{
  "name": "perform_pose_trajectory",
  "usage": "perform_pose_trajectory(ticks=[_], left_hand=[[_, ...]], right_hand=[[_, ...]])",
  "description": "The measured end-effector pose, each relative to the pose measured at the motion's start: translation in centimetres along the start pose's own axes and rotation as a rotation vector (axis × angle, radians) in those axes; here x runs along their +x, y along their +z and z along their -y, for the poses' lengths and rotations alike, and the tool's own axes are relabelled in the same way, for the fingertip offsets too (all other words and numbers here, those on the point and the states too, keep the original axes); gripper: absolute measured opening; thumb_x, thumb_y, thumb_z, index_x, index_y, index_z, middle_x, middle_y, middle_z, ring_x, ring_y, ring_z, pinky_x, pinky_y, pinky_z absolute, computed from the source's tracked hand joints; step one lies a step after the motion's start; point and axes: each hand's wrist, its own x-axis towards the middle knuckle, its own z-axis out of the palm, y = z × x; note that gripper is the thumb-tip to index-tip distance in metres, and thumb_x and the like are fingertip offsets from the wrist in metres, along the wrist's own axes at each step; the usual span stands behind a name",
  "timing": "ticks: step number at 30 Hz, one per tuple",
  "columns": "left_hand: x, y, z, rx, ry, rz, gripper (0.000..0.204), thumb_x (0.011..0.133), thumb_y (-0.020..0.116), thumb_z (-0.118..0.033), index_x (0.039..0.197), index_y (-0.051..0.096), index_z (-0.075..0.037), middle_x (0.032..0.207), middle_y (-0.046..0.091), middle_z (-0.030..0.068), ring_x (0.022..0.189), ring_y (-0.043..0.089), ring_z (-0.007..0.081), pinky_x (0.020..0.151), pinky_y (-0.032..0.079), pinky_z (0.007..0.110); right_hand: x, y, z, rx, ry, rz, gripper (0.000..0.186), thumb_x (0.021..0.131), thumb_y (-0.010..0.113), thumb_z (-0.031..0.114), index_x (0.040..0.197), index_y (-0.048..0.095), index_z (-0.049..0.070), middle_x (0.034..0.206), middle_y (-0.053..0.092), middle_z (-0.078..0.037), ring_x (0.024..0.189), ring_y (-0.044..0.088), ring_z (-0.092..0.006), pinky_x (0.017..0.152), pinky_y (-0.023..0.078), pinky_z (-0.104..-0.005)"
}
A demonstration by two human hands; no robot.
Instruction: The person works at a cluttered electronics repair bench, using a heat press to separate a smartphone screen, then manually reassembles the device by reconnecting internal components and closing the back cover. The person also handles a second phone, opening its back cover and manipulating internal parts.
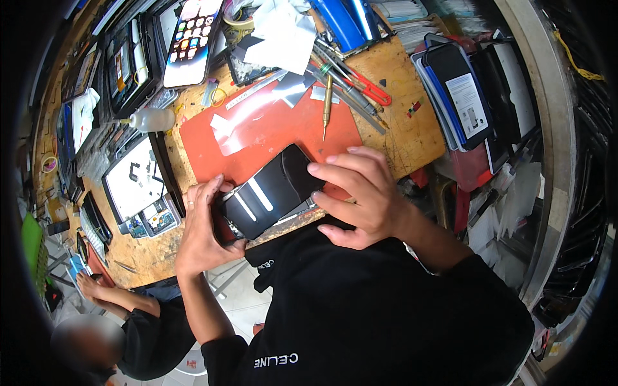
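My left hand (pixel 203 231) is closed round the left end of a black flat device (pixel 270 180) with two pale strips, tilted at the front edge of a red-orange mat (pixel 225 135). My right hand (pixel 357 196) is at the device's right end, fingers curved and spread, two fingertips at its edge. Beyond the device lie a clear film (pixel 241 128) and a thin brass screwdriver (pixel 327 106) on the mat.
A lit phone (pixel 190 42), tools (pixel 347 90), a squeeze bottle (pixel 151 120), an opened device (pixel 141 193) and stacked tablets (pixel 463 103) crowd the worn wooden bench (pixel 409 135). A co-worker (pixel 154 341) works at the lower left, hands (pixel 93 286) on items there.
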Motion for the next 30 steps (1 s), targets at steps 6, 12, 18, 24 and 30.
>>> perform_pose_trajectory(ticks=[6,12,18,24,30], left_hand=[[0.0,0.0,0.2,0.045,0.011,-0.01,0.116,0.054,0.087,-0.007,0.161,0.042,-0.004,0.133,0.064,0.0179,0.124,0.056,0.0392,0.113,0.043,0.049],[-0.1,0.0,0.0,0.048,-0.006,-0.005,0.116,0.053,0.087,-0.008,0.16,0.043,-0.004,0.132,0.064,0.0171,0.124,0.055,0.0392,0.113,0.043,0.049],[0.0,-0.1,0.0,0.06,-0.02,0.009,0.115,0.053,0.087,-0.007,0.16,0.043,-0.005,0.133,0.064,0.0168,0.123,0.055,0.0394,0.112,0.043,0.049],[0.0,0.0,0.0,0.039,-0.005,-0.003,0.114,0.053,0.087,-0.006,0.16,0.044,-0.005,0.131,0.064,0.0168,0.122,0.055,0.0393,0.112,0.043,0.049],[-0.1,0.1,-0.1,0.01,-0.025,-0.007,0.114,0.054,0.087,-0.005,0.159,0.045,-0.005,0.131,0.064,0.0171,0.121,0.056,0.0392,0.111,0.044,0.049]], right_hand=[[0.5,-0.7,-0.1,-0.028,0.051,-0.036,0.053,0.075,0.086,0.036,0.118,0.074,0.006,0.149,0.062,-0.018,0.133,0.057,-0.0374,0.111,0.045,-0.057],[1.3,-0.4,-0.5,0.011,0.059,0.022,0.044,0.075,0.084,0.031,0.109,0.075,0.006,0.151,0.061,-0.019,0.136,0.056,-0.0378,0.112,0.044,-0.0587],[-0.4,-1.8,-1.2,0.108,-0.028,-0.08,0.024,0.073,0.078,0.026,0.088,0.073,0.008,0.129,0.072,-0.013,0.118,0.064,-0.0331,0.101,0.05,-0.0527],[-0.1,-2.1,-2.7,-0.087,0.082,-0.286,0.015,0.075,0.072,0.002,0.089,0.075,0.003,0.102,0.075,-0.01,0.095,0.068,-0.0307,0.086,0.055,-0.0428],[0.3,-2.0,-4.0,-0.083,0.103,-0.339,0.012,0.082,0.07,0.003,0.092,0.076,-0.001,0.099,0.075,-0.013,0.093,0.067,-0.0326,0.082,0.057,-0.0414]])
